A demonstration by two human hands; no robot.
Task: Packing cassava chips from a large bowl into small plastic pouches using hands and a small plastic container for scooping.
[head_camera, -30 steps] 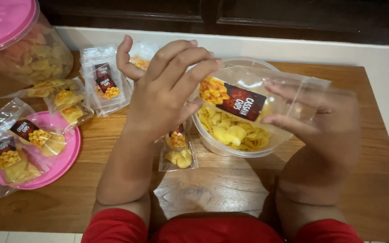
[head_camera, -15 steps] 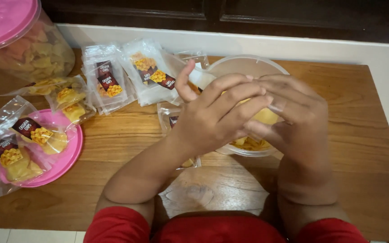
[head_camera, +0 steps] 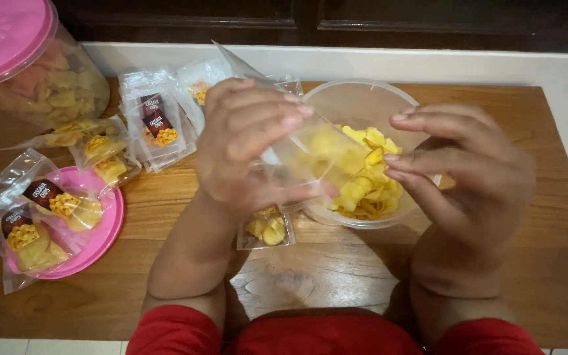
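Observation:
My left hand (head_camera: pixel 244 144) grips a clear plastic pouch (head_camera: pixel 310 154) and holds it tilted over a clear plastic bowl (head_camera: pixel 363 89). The bowl holds several yellow chips (head_camera: pixel 369 190). To the right of the pouch, my right hand (head_camera: pixel 468 177) hovers over the bowl's right side, fingers stretched toward the pouch's edge and holding nothing that I can see. A small filled pouch of chips (head_camera: pixel 267 230) lies on the wooden table (head_camera: pixel 336 276) under my left wrist.
A pink plate (head_camera: pixel 110 223) at the left carries filled, labelled pouches. More pouches (head_camera: pixel 156 121) lie behind it. A big clear jar with a pink lid (head_camera: pixel 41 72) stands at the back left. A white ledge runs behind the table.
My hands were clasped together over the bowl; now they have parted. The left keeps the clear pouch and the right has drawn off to the right, uncovering the chips.

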